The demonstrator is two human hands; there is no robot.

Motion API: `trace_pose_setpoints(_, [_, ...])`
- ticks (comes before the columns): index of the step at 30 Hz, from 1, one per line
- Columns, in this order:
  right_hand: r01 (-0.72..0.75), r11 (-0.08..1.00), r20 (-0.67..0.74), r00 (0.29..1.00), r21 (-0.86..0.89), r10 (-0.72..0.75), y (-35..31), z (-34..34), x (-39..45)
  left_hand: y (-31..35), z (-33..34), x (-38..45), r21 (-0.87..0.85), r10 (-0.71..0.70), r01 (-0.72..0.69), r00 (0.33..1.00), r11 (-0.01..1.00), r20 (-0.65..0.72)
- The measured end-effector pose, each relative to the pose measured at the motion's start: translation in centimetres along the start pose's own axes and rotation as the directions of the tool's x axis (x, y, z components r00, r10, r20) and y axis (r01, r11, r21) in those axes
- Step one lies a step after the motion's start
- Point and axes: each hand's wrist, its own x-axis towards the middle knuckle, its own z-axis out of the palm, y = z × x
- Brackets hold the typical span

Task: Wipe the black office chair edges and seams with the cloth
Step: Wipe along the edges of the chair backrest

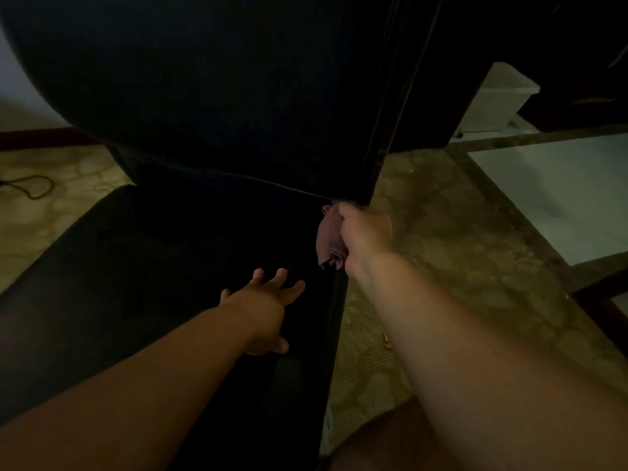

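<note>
The black office chair point(210, 107) fills the middle and left of the dim view, its backrest rising at the top and its seat spreading below. A thin light seam point(272, 183) is seen running across where the backrest meets the seat. The right edge of the chair point(384, 130) is shown as a dark vertical strip with faint ribbing.

A bunched brownish cloth point(329, 236) is gripped by the right hand point(365, 232), the fingers being curled round its upper part while the loose end hangs below the fist. The cloth is held against the chair at the corner where the seam reaches the right edge. The fingertips of this hand are hidden behind the cloth and the chair edge.

The left hand point(268, 305) is spread, with straight, parted fingers, and is laid flat over the seat near its right edge; nothing is held by it. Whether the palm is pressed firmly or only rested cannot be told.

Much of the seat surface is lost in darkness, and the chair's base is not shown. A patterned floor point(452, 232) is seen to the right, with a pale box point(492, 100) and a dark cable point(30, 186) at the left. The pale surface at the far right is cut off by the frame, and a small orange object on the floor is too blurred to be made out.
</note>
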Motion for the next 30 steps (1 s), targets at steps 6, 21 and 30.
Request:
trace_pose_setpoints(6, [0.039, 0.998, -0.02, 0.999, 0.047, -0.038, 0.1, 0.5, 0.4, 0.4, 0.2, 0.6, -0.004, -0.033, 0.033, 0.999, 0.999, -0.008])
trace_pose_setpoints(21, [0.034, 0.995, 0.002, 0.999, 0.091, -0.034, 0.1, 2.0, 0.6, 0.6, 0.1, 0.4, 0.006, -0.062, 0.062, 0.998, 0.998, -0.012])
trace_pose_setpoints(30, [0.012, 0.993, 0.036, 0.999, 0.119, -0.016, 0.5, 1.7, 0.9, 0.5, 0.2, 0.6, 0.001, -0.06, 0.06, 0.998, 0.998, -0.019])
